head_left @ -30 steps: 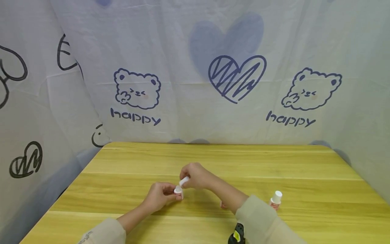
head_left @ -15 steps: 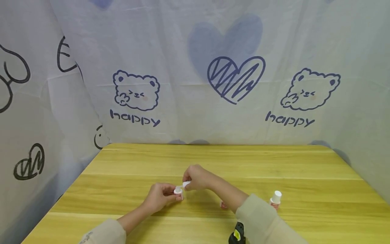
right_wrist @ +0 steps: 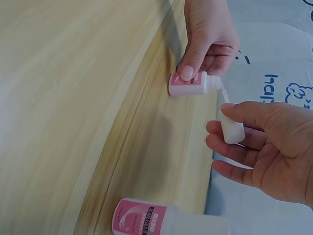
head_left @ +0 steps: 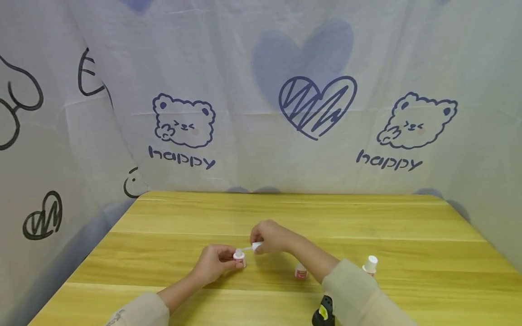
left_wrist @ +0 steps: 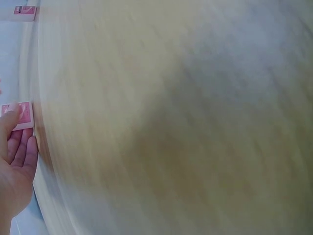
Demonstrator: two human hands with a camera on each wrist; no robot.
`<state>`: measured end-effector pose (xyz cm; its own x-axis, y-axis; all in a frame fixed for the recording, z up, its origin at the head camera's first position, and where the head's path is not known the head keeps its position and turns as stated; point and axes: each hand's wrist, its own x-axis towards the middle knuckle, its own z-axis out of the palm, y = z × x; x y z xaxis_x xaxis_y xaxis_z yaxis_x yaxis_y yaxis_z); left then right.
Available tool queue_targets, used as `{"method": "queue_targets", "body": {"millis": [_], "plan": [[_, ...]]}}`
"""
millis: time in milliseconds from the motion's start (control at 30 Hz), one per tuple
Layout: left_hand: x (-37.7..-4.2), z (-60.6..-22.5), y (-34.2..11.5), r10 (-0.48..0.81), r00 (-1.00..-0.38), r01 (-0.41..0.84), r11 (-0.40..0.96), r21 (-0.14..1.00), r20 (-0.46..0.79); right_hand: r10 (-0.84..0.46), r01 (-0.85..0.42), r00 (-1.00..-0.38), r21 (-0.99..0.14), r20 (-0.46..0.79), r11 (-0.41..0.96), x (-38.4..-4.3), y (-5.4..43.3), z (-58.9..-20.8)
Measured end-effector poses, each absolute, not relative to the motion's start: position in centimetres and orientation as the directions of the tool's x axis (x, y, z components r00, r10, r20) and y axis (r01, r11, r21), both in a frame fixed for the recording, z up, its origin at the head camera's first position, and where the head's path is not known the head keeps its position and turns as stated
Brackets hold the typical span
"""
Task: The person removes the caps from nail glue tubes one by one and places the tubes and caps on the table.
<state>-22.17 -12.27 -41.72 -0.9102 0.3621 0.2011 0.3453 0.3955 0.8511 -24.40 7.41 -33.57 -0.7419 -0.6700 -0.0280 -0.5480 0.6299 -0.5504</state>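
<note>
My left hand (head_left: 214,263) pinches a small white glue bottle (head_left: 239,259) with a pink label, upright on the wooden table. Its cap is off and the pale neck shows. In the right wrist view the thumb presses on the label of this glue bottle (right_wrist: 188,87). My right hand (head_left: 272,237) pinches the white brush cap (head_left: 256,246) between thumb and fingers. A thin pale stem (right_wrist: 225,94) runs from the cap toward the bottle's neck. Whether its tip touches the neck, I cannot tell. The left wrist view catches only part of my left hand (left_wrist: 17,176).
A second pink-labelled bottle (head_left: 301,271) stands under my right forearm. Farther right is a third bottle (head_left: 370,263) with a white cap, partly behind the sleeve. A black object with a yellow patch (head_left: 324,311) lies by the sleeve. Printed cloth (head_left: 244,90) hangs behind the table (head_left: 195,217).
My right hand has moved right with the brush cap, which has tilted from above the bottle's neck to nearly level beside it. The left hand holds the bottle in place.
</note>
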Motion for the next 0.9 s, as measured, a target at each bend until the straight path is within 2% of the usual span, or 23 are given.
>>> {"method": "queue_targets", "body": {"millis": [267,567,900], "plan": [[-22.2,-41.8,-12.3,0.36,-0.914,0.337,0.411,0.847,0.189,-0.643,-0.521,-0.765,-0.55,-0.038,0.653,-24.4,8.0,-34.1],[-22.2,-41.8,-12.4,0.367,-0.911,0.336,0.396,0.855,0.188,-0.591,-0.431,-0.804,-0.621,-0.064,0.655,-23.9,7.9,-34.8],[-22.0,-41.7,-12.3,0.36,-0.913,0.339,0.402,0.851,0.193,-0.55,-0.437,-0.833,-0.682,0.06,0.587,-23.2,7.6,-36.3]]}}
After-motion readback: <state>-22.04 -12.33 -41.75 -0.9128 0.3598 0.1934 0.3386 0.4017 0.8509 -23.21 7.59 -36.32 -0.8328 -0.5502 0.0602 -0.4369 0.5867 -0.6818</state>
